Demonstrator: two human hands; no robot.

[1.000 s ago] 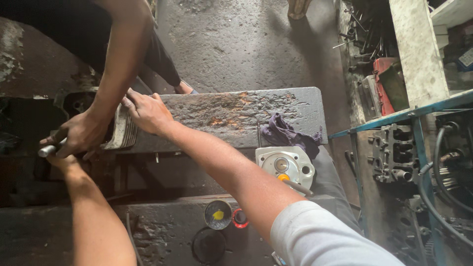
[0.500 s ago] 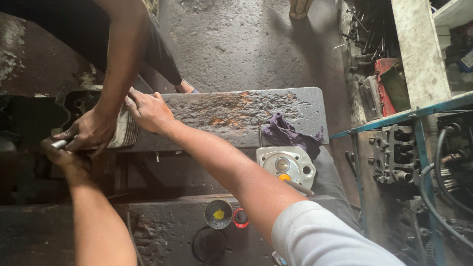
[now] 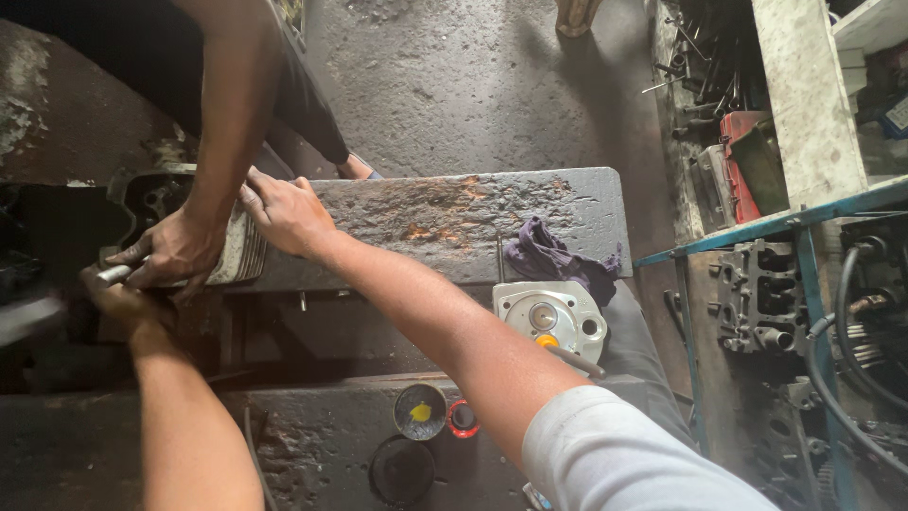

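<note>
Head view is looking straight down into a grimy workshop: a rusty, pitted steel desk is sitting over a stained concrete floor, with a lower slab in front of it. The right hand is pressing flat on the left end of the desk, fingers half spread, touching a finned metal cylinder part that's hanging at that edge. The left hand is sitting lower, just off the desk's corner, its grip curled around a thin metal rod. A co-worker's hand is reaching down from above, resting on the same finned part.

Open room is mostly the bare middle and right of the desk; a purple rag is lying near its right edge, beside a round silver casing.

On the lower slab, a small tin is holding something yellow, next to a red cap.
</note>
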